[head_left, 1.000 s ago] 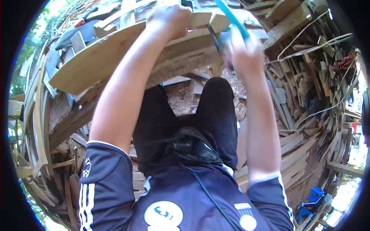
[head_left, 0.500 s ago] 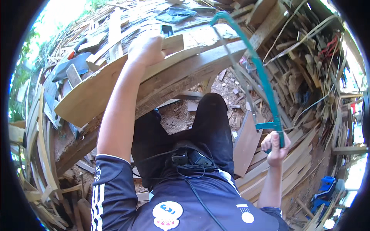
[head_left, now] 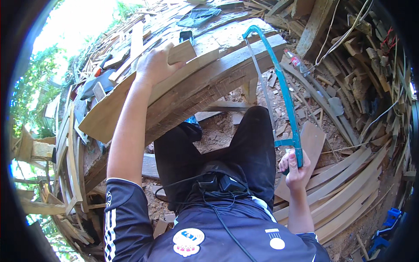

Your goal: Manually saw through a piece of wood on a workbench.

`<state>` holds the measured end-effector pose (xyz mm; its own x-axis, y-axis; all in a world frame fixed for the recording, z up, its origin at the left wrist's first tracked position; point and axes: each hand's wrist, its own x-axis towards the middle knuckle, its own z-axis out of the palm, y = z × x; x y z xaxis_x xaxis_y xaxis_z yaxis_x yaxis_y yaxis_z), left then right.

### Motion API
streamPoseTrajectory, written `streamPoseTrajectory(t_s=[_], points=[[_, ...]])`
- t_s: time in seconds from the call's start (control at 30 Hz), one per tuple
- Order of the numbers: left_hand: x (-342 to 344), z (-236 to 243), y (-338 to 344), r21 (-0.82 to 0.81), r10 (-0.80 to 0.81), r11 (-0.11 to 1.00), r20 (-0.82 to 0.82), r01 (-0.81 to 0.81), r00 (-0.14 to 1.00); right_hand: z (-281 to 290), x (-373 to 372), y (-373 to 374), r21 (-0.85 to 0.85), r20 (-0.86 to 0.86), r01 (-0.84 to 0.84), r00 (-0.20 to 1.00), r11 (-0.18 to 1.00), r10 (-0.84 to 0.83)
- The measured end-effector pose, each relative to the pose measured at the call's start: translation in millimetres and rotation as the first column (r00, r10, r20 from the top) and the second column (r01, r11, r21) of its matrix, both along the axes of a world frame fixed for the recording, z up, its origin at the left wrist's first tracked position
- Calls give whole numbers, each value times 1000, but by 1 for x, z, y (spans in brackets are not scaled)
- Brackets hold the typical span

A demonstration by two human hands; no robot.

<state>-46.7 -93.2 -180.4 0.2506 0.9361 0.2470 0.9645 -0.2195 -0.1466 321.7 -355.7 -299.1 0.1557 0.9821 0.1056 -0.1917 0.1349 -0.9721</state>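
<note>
At the far left, upright sticks leaned in a loose bundle. Just right of them the board began, pale and thin, its broad left end jutting out. The person's left hand rested on it, thumb apart from the fingers and pointing toward the block; part of the hand was turned from me, so I couldn't tell whether it gripped or only pressed. The block lay against the board's far side, a short brown piece. Under the board ran the beam, thick and rough, sloping up to the right in front of the person's knees.

Then came the saw, a teal bow with a thin, straight blade on its left, held lengthwise away from the body. Its far end showed over the beam's right part; whether they touched, I couldn't see. The right hand was closed around its handle, thumb uppermost. Beyond the saw lay a clear bottle, then long strips fanned across the ground, and something blue near the lower right edge.
</note>
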Motion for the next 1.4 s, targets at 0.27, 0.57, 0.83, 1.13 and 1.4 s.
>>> streamPoseTrajectory(t_s=[0.27, 0.57, 0.83, 1.13, 1.4], points=[[44, -8, 13, 46, 153, 987, 35, -155, 988, -46, 4, 2, -97, 116, -101, 987, 990, 112], [51, -7, 20, -35, 175, 984, 99, -172, 980, -60, 8, 11, -41, 224, -210, 951, 977, 213], [13, -18, 17, 27, 84, 996, -58, -83, 995, -100, 9, -6, -115, 342, -91, 931, 989, 125], [-29, -25, -16, 183, 222, 961, -54, -209, 973, -116, -1, -12, -96, 65, -90, 993, 991, 97], [-29, 68, -50, 346, 102, 920, 238, -183, 966, -109, -12, -8, -84, 104, -104, 988, 991, 113]])
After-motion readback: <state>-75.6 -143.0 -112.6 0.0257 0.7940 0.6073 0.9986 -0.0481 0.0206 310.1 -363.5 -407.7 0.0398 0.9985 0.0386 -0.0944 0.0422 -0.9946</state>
